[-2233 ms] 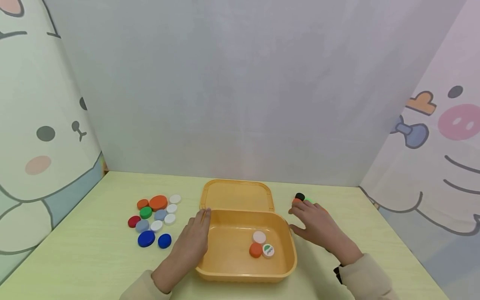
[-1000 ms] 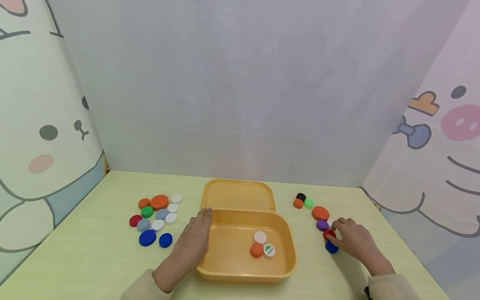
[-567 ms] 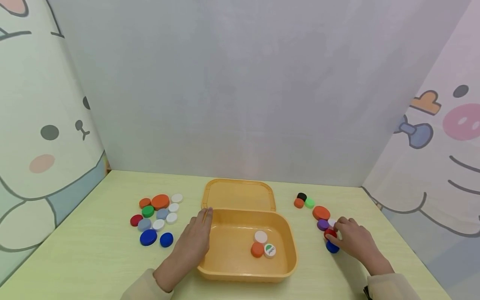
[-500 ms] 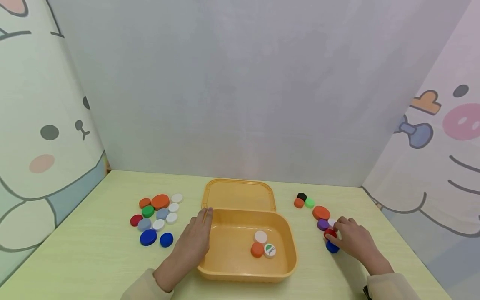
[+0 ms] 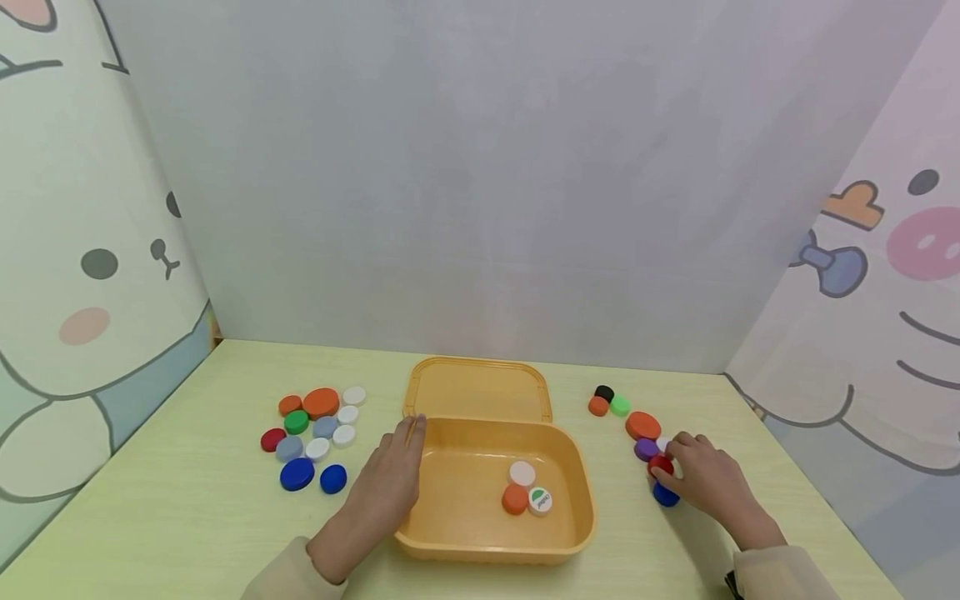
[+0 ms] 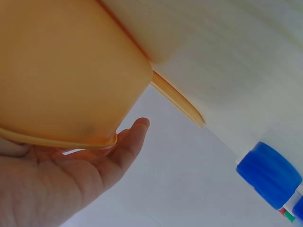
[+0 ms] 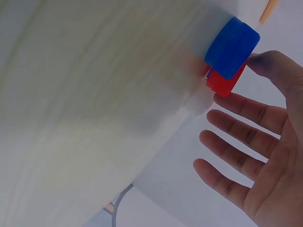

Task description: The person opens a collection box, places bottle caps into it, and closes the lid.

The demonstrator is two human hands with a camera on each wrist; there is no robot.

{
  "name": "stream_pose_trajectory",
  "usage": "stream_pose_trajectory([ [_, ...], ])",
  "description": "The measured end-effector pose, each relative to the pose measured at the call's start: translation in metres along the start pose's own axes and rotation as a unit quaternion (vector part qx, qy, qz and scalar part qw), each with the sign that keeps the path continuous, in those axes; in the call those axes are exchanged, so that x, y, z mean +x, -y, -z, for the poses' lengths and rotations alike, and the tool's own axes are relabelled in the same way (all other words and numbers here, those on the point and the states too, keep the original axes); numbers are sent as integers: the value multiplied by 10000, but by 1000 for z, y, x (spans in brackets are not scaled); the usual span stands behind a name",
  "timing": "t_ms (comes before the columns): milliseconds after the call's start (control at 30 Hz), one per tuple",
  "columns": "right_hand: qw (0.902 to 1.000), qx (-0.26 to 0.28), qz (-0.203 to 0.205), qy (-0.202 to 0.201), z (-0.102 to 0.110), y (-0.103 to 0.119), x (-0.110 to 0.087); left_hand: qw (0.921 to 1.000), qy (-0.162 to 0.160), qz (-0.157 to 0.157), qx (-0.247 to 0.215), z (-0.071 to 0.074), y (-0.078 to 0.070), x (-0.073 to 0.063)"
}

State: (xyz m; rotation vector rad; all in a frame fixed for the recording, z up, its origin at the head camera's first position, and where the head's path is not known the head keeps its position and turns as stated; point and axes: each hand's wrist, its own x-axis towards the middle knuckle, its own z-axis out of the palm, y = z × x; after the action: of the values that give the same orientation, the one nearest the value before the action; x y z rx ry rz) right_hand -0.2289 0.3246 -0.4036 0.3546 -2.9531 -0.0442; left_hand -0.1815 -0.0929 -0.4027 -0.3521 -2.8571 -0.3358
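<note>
My left hand (image 5: 382, 479) rests along the left rim of an orange plastic box (image 5: 450, 552), fingers fairly straight; in the left wrist view the palm lies against the box rim (image 6: 57, 142). Inside the box lie a red-orange bottle cap (image 5: 514, 499), a pale cap (image 5: 522, 473) and a white cap with a green print (image 5: 540, 501). At the right, my right hand (image 5: 712, 479) pinches a red bottle cap (image 7: 222, 84) between thumb and forefinger, the other fingers spread. A blue cap (image 5: 666, 493) sits right beside it, nearer me.
Behind the box lies its orange lid (image 5: 476, 390). Several caps, including a large blue one (image 5: 297, 474) and a green one (image 5: 296, 422), lie at the left. A purple cap (image 5: 647, 450), an orange cap (image 5: 643, 426) and a black cap (image 5: 604, 392) lie at the right.
From beside the box's right rim, my right hand has moved right to the red cap, then stayed there over the last second. My left hand has kept its place on the rim.
</note>
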Motion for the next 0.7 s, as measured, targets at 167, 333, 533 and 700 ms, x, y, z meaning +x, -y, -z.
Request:
stream_pose_trajectory([
  [167,10000,25,-12,-46,4,3,1,10000,41,21,-21,1,0,0],
  [333,9997,-23,72,-213,11,11,3,9999,101,59,-37,1,0,0],
  [533,9973,-169,397,-593,22,24,6,9999,117,64,-38,1,0,1],
  [700,9922,-220,754,-966,33,40,6,9998,157,100,-51,1,0,1],
])
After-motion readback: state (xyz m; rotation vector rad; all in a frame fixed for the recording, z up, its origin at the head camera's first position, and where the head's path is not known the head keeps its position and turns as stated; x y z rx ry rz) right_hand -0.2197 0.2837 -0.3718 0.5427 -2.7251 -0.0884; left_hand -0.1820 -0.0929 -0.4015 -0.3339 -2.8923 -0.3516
